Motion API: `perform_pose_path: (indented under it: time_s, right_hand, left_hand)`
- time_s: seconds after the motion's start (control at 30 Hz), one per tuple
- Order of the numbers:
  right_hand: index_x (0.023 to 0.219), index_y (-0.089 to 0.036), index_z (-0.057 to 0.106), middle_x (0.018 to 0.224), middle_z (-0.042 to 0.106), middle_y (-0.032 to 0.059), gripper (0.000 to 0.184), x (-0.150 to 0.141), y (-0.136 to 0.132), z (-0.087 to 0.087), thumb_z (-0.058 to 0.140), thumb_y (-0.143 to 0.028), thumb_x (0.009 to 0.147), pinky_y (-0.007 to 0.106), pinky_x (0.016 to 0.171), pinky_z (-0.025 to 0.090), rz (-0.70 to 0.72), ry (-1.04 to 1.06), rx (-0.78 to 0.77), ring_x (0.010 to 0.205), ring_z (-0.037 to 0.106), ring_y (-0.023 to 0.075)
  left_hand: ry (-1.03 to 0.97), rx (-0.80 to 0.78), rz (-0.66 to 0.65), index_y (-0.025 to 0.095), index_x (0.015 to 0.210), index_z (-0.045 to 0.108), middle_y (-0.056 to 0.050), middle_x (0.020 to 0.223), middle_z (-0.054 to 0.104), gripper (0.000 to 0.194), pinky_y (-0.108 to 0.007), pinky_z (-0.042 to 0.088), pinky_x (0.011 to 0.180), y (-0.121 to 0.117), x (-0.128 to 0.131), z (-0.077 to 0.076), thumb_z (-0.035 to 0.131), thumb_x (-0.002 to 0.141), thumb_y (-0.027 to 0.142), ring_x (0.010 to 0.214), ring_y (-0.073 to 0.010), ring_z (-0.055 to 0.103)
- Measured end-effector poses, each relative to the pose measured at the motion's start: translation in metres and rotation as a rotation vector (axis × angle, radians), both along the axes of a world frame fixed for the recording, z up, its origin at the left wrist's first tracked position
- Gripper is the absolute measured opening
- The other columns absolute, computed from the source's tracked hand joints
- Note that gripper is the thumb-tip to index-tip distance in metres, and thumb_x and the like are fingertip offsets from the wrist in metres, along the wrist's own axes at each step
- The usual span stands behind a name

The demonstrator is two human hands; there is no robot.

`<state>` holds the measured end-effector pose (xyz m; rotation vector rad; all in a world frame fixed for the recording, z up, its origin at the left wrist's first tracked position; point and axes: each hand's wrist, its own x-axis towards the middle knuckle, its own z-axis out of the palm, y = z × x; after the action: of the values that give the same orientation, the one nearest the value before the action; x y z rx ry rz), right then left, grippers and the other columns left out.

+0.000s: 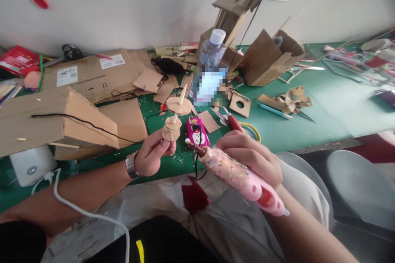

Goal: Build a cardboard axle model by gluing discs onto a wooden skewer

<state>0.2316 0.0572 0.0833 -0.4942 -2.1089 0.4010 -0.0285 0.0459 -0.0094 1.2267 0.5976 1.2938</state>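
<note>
My left hand, wearing a metal-band watch, pinches a cardboard disc assembly. Its round discs are stacked on a pointed wooden stick that stands nearly upright. In my right hand is a pink glue gun, speckled and stained, with its brown nozzle directed left towards the discs. The nozzle tip is apart from them. Behind the nozzle a magenta box-like gadget with a cartoon face lies on the green table. Red-handled scissors rest just beyond my right hand, which partly covers them.
A cardboard structure stands at left, near a white device with a cable. Behind are a water bottle, a blurred-out phone-like screen, a tall cardboard model and an open cardboard box. A blue pen lies right.
</note>
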Motion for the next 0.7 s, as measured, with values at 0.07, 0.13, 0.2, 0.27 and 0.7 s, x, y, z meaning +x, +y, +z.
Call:
perform_pose_path:
  time_s: [0.07,0.13,0.2,0.27,0.7]
  right_hand:
    - [0.117,-0.026,0.074,0.099,0.080,0.0088,0.016,0.0002,0.0005,-0.0006,0.060,-0.022,0.112,0.042,0.074,0.069,0.018,0.023,-0.006,0.083,0.080,0.0246]
    - [0.119,-0.027,0.074,0.101,0.081,0.0095,0.017,0.0015,0.0005,-0.0005,0.059,-0.022,0.112,0.043,0.074,0.070,0.025,0.034,-0.018,0.084,0.080,0.0255]
    - [0.120,-0.027,0.073,0.103,0.082,0.0104,0.017,0.0031,-0.0002,0.0006,0.060,-0.021,0.112,0.044,0.077,0.070,0.013,0.023,-0.039,0.086,0.081,0.0259]
    - [0.118,-0.027,0.073,0.104,0.082,0.0105,0.015,0.0041,-0.0010,0.0020,0.061,-0.021,0.112,0.044,0.081,0.070,0.006,0.008,-0.047,0.087,0.081,0.0258]
    - [0.121,-0.030,0.074,0.104,0.082,0.0085,0.016,0.0055,-0.0030,-0.0041,0.064,-0.025,0.110,0.046,0.083,0.070,0.022,0.104,-0.128,0.086,0.082,0.0264]
  left_hand:
    - [-0.004,0.028,0.015,0.020,0.083,0.060,0.001,0.071,0.047,0.040,-0.024,0.034,0.052,-0.0001,-0.0004,-0.0010,0.063,0.110,0.049,0.057,-0.0104,0.039]
    - [-0.013,0.048,0.019,0.019,0.085,0.062,0.001,0.071,0.048,0.036,-0.023,0.034,0.052,-0.0001,-0.0012,-0.0016,0.063,0.110,0.046,0.057,-0.0102,0.039]
    - [-0.020,0.050,0.009,0.019,0.087,0.064,0.001,0.072,0.049,0.033,-0.023,0.033,0.052,-0.0002,-0.0020,-0.0017,0.063,0.110,0.043,0.058,-0.0100,0.039]
    - [-0.021,0.039,0.004,0.019,0.088,0.065,0.001,0.072,0.050,0.032,-0.023,0.034,0.053,-0.0006,-0.0024,-0.0017,0.063,0.111,0.042,0.058,-0.0100,0.039]
    - [-0.020,-0.028,0.012,0.020,0.090,0.068,0.000,0.073,0.051,0.036,-0.024,0.036,0.054,-0.0029,-0.0022,-0.0031,0.069,0.107,0.051,0.059,-0.0105,0.038]
